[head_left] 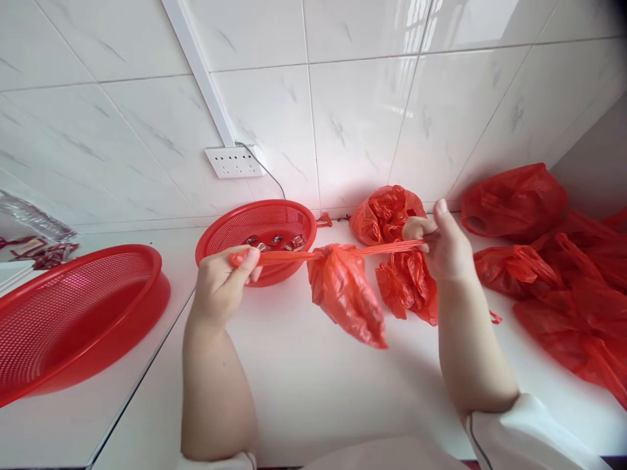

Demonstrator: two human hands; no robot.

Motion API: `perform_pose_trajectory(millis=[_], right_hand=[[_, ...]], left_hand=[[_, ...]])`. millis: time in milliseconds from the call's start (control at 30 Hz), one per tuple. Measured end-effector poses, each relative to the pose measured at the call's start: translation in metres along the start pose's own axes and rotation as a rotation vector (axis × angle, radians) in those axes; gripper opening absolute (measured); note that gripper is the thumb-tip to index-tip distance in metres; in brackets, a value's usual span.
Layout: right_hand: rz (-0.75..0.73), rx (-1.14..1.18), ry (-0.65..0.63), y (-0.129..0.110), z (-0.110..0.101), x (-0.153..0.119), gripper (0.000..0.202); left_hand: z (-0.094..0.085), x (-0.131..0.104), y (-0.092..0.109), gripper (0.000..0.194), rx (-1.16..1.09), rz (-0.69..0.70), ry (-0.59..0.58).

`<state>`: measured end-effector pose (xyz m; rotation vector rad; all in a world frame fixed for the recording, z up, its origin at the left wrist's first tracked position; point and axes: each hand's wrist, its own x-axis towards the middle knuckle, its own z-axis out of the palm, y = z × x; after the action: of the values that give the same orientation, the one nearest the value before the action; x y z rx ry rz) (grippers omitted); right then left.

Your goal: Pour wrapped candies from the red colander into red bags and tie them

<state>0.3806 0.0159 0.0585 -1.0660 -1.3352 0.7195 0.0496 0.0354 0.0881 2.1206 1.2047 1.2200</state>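
Note:
A red plastic bag (345, 294) hangs above the white table, its two handles pulled taut sideways. My left hand (226, 281) is closed on one handle, with the fingers pinched round its end. On the other side my right hand (445, 245) grips the opposite handle, thumb pointing up. The bag's neck is drawn tight in the middle, and its contents are hidden. Behind my left hand stands a red mesh basket (210, 225) with several small wrapped pieces (277, 240) in it. Crumpled red bags (386, 212) lie behind and beside my right hand.
A larger red basket (147, 267) stands at the left. More red bags (514, 199) are heaped along the right side. A power strip (235, 162) with a grey cable is fixed to the tiled wall. Clear plastic packaging (36, 219) lies at the far left.

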Motion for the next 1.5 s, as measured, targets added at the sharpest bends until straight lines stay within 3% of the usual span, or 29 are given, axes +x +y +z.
perform_pose_trajectory(millis=[67, 167, 233, 467, 567, 633, 733, 867, 933, 1033, 1100, 1133, 1267, 1367, 1433, 1500], right_hand=[[-0.047, -0.043, 0.101, 0.005, -0.008, 0.002, 0.065], [-0.085, -0.082, 0.21, 0.009, -0.008, 0.003, 0.061], [-0.069, -0.112, 0.216, 0.009, -0.004, 0.003, 0.06], [-0.072, -0.427, 0.04, 0.006, 0.007, 0.002, 0.05], [-0.129, -0.579, -0.053, 0.007, 0.019, 0.0, 0.03], [-0.097, -0.651, -0.202, 0.013, 0.032, -0.004, 0.034], [0.075, -0.759, -0.445, 0.031, 0.056, -0.013, 0.05], [0.136, -0.791, -0.588, 0.058, 0.075, -0.019, 0.045], [0.105, -0.763, -0.601, 0.058, 0.069, -0.014, 0.045], [0.14, -0.724, -0.602, 0.034, 0.033, -0.003, 0.028], [0.167, -0.724, -0.504, 0.012, -0.004, -0.001, 0.014], [0.177, -0.719, -0.383, 0.001, -0.024, -0.003, 0.012], [0.17, -0.783, 0.283, -0.025, -0.105, -0.034, 0.018], [0.231, -0.91, 0.659, -0.023, -0.151, -0.066, 0.025], [0.379, -0.998, 0.805, -0.012, -0.174, -0.079, 0.029], [0.59, -1.03, 0.864, 0.006, -0.192, -0.085, 0.039]], left_hand=[[-0.005, 0.002, -0.004, 0.048, -0.026, -0.068, -0.028], [-0.008, 0.005, -0.008, 0.049, -0.002, -0.157, -0.201], [-0.007, 0.007, -0.009, 0.048, 0.04, -0.196, -0.313], [0.006, 0.006, -0.003, 0.044, 0.25, -0.27, -0.545], [0.009, 0.006, 0.001, 0.037, 0.311, -0.284, -0.543], [0.009, 0.005, 0.003, 0.033, 0.317, -0.298, -0.524], [0.007, 0.003, 0.005, 0.03, 0.296, -0.28, -0.495], [0.006, 0.004, 0.004, 0.03, 0.32, -0.216, -0.497], [0.007, 0.005, 0.002, 0.033, 0.359, -0.202, -0.519], [0.009, 0.008, -0.003, 0.037, 0.395, -0.203, -0.549], [0.009, 0.009, -0.004, 0.039, 0.41, -0.236, -0.568], [0.009, 0.01, -0.004, 0.04, 0.423, -0.267, -0.58], [0.01, 0.012, -0.001, 0.044, 0.457, -0.381, -0.625], [0.013, 0.014, -0.001, 0.044, 0.454, -0.396, -0.642], [0.015, 0.015, -0.003, 0.042, 0.47, -0.39, -0.64], [0.017, 0.016, -0.005, 0.038, 0.48, -0.378, -0.64]])
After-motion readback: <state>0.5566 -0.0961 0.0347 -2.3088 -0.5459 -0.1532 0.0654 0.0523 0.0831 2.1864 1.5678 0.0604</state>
